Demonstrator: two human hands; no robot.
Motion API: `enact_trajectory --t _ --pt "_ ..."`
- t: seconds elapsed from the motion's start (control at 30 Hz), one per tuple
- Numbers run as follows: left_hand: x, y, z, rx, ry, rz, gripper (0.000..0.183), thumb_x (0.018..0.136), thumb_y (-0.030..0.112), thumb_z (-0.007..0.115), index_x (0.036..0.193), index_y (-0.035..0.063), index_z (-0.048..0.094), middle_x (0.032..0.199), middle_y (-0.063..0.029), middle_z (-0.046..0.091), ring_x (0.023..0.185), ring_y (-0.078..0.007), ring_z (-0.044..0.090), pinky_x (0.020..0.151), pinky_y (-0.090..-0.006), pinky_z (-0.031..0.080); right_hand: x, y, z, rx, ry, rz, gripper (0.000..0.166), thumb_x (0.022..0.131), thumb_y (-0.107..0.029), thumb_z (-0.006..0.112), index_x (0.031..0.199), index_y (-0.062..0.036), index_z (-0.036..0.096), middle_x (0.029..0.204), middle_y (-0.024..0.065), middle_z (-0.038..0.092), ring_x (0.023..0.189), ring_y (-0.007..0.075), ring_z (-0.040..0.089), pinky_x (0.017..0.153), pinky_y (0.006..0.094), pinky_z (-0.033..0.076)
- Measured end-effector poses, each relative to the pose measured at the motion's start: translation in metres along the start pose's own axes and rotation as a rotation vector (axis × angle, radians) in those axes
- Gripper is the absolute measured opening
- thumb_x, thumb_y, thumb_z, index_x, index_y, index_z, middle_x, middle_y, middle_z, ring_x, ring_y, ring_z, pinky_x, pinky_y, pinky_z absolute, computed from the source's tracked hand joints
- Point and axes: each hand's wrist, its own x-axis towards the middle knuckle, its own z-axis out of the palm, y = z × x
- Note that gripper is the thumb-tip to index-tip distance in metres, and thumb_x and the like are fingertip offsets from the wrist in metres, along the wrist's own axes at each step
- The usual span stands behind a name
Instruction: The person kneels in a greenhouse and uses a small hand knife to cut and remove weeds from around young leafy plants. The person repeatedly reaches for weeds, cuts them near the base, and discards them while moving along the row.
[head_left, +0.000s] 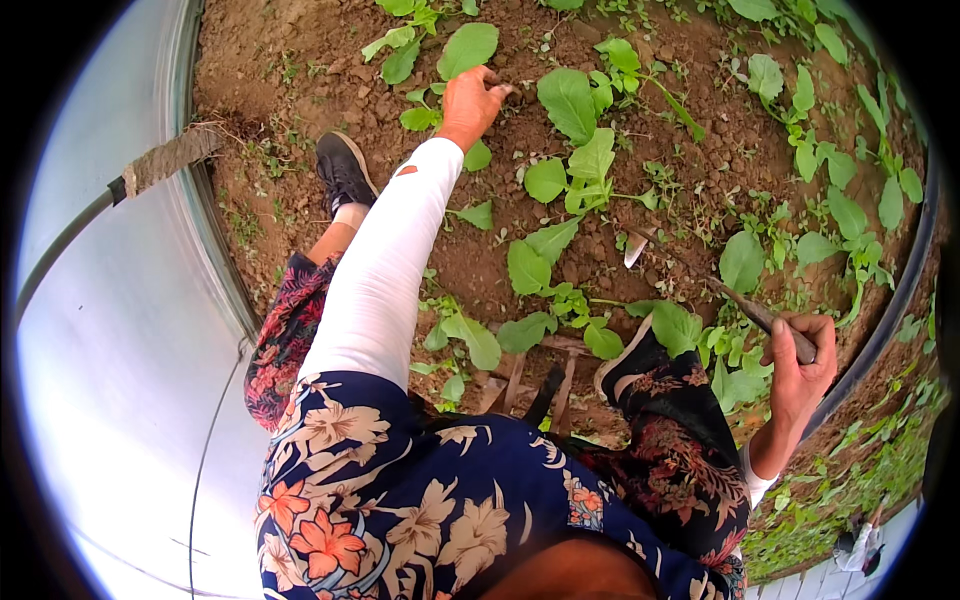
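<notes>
My left hand (474, 106) reaches forward low over the soil, thumb and fingertips drawn near each other. Whether anything small is between them I cannot tell. Beside it stands a leafy green seedling (468, 52) with broad leaves. My right hand (804, 364) grips the wooden handle (757, 311) of a small hand hoe. The hoe's thin shaft slants forward and left to a metal blade (635, 249), close to the ground among the plants. Between my hands grow several larger leafy plants (589, 176) with small weeds (660, 180) around them.
A black hose (904, 277) curves along the right. To the left, plastic sheeting (112, 337) borders the soil, with a pole (67, 236) against it. My shoes (341, 169) rest among the plants, and a wooden stool (562, 375) shows beneath me. Another person (859, 547) is far off at lower right.
</notes>
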Motion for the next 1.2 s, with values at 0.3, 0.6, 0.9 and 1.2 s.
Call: enact_trajectory --t 0.3,0.6,0.9,1.2 --pt "0.033 0.017 0.032 0.297 0.054 0.03 0.02 0.082 0.018 0.062 0.099 0.0083 0.067 0.09 -0.019 0.066 0.086 -0.0383 0.063 0.078 -0.0441 0.049 -0.002 0.003 0.0 0.044 -0.009 -0.015 0.021 0.086 -0.015 0.066 0.085 -0.0013 0.05 0.076 0.0058 0.06 0.054 0.0072 0.051 0.049 0.02 0.04" --pt "0.075 0.066 0.05 0.043 0.195 0.162 0.034 0.084 0.028 0.062 0.115 0.0143 0.061 0.128 -0.0153 0.05 0.11 -0.0395 0.052 0.089 -0.0431 0.045 0.001 0.002 0.001 0.082 0.004 0.007 0.023 0.084 -0.014 0.068 0.086 -0.001 0.05 0.073 0.0046 0.059 0.054 0.0064 0.051 0.05 0.0196 0.04" --pt "0.076 0.039 0.038 -0.102 0.092 0.145 0.022 0.082 0.021 0.065 0.101 0.0106 0.066 0.094 -0.0186 0.066 0.09 -0.0376 0.062 0.08 -0.0417 0.049 0.001 0.001 0.001 0.065 0.019 0.014 0.022 0.084 -0.014 0.068 0.085 -0.0009 0.05 0.072 0.0047 0.059 0.055 0.0062 0.051 0.05 0.0199 0.04" --pt "0.048 0.026 0.032 0.159 -0.023 0.342 0.022 0.083 0.024 0.062 0.099 0.0092 0.066 0.088 -0.0197 0.066 0.086 -0.0382 0.063 0.077 -0.0425 0.05 -0.002 0.007 0.0 0.04 -0.005 0.013 0.02 0.085 -0.013 0.067 0.085 -0.0015 0.051 0.07 0.0033 0.058 0.055 0.006 0.05 0.05 0.0195 0.039"
